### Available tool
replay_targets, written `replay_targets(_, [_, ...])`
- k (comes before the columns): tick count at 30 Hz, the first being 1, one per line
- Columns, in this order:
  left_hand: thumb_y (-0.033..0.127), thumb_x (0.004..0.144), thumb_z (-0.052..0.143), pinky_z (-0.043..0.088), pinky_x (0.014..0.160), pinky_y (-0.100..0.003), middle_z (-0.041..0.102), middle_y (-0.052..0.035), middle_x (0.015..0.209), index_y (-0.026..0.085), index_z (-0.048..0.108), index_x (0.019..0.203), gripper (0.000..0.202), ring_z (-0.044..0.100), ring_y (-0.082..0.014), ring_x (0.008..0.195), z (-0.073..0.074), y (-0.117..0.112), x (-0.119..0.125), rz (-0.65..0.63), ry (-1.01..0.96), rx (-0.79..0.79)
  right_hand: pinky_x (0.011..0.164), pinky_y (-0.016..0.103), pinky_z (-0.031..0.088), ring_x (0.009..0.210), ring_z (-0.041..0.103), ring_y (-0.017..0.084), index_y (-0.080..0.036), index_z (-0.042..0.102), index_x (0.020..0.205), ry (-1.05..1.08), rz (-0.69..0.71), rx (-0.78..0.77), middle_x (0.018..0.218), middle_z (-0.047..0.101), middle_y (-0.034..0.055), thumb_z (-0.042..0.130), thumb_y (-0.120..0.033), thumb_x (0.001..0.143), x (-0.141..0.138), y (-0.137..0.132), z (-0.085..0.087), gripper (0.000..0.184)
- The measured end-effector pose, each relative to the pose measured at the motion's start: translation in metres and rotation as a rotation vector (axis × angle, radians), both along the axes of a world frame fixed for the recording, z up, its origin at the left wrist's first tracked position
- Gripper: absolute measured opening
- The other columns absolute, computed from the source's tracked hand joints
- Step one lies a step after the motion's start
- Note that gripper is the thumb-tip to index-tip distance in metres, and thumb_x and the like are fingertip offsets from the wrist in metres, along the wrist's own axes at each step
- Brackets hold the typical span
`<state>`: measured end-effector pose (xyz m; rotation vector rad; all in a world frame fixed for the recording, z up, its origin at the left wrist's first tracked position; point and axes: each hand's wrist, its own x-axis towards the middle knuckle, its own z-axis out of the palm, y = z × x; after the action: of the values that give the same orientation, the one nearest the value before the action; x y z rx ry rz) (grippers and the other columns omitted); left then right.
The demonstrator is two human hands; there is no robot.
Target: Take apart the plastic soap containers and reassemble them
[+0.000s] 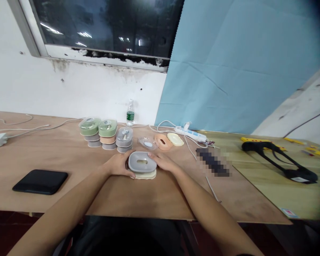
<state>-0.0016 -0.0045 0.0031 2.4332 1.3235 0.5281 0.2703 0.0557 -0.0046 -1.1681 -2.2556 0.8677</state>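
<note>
A small grey lidded box (142, 162) sits on a cream-coloured base (146, 175) near the middle of the wooden table (69, 160). My left hand (119, 165) wraps round its left side, fingers curled against it. My right hand (163, 162) holds its right side, fingertips on the lid's edge. Behind them stand stacks of similar boxes: green-lidded ones (89, 126) (107, 128) and a grey one (124, 137). Loose lids lie further right: a clear one (148, 143), an orange one (163, 142) and a cream one (175, 139).
A black tablet case (40, 181) lies at the left front. A water bottle (130, 113) stands by the wall. A white power strip (190, 134) with cables runs behind the lids. A black strap device (280, 160) rests on the right table.
</note>
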Motion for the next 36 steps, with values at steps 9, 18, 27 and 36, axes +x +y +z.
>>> replay_targets(9, [0.072, 0.055, 0.069, 0.046, 0.090, -0.047, 0.056, -0.0162, 0.130, 0.022, 0.011, 0.149, 0.121, 0.056, -0.0383, 0.113, -0.0022, -0.0001, 0.0045, 0.072, 0.028, -0.012, 0.053, 0.025, 0.039, 0.053, 0.054, 0.015, -0.020, 0.061, 0.060, 0.030, -0.023, 0.096, 0.053, 0.059, 0.0002, 0.046, -0.064, 0.084, 0.0031, 0.0015, -0.0010, 0.053])
replay_targets(18, [0.068, 0.058, 0.070, 0.046, 0.091, -0.046, 0.056, -0.0140, 0.131, 0.022, 0.023, 0.146, 0.109, 0.056, -0.0368, 0.114, -0.0009, -0.0001, 0.0049, 0.075, 0.003, 0.001, 0.051, 0.026, 0.035, 0.050, 0.052, 0.016, -0.020, 0.058, 0.052, -0.117, -0.055, 0.099, 0.053, 0.059, 0.0029, 0.040, -0.065, 0.086, 0.0021, 0.0037, -0.0028, 0.059])
replay_targets(27, [0.072, 0.062, 0.064, 0.045, 0.091, -0.043, 0.056, -0.0160, 0.131, 0.020, 0.020, 0.147, 0.109, 0.057, -0.0358, 0.112, -0.0005, -0.0007, 0.0048, 0.084, 0.067, 0.022, 0.055, 0.025, 0.040, 0.060, 0.056, 0.016, -0.018, 0.062, 0.061, 0.046, 0.014, 0.037, 0.058, 0.061, 0.0006, 0.043, -0.062, 0.085, 0.0041, 0.0051, -0.0022, 0.054])
replay_targets(36, [0.073, 0.061, 0.065, 0.043, 0.095, -0.042, 0.052, -0.0134, 0.136, 0.022, 0.029, 0.144, 0.103, 0.054, -0.0337, 0.117, -0.0046, 0.0003, 0.0063, -0.031, 0.083, 0.042, 0.055, 0.023, 0.038, 0.058, 0.051, 0.014, -0.017, 0.059, 0.058, 0.012, 0.033, -0.010, 0.056, 0.057, -0.0014, 0.044, -0.059, 0.084, 0.0060, 0.0069, -0.0049, 0.052])
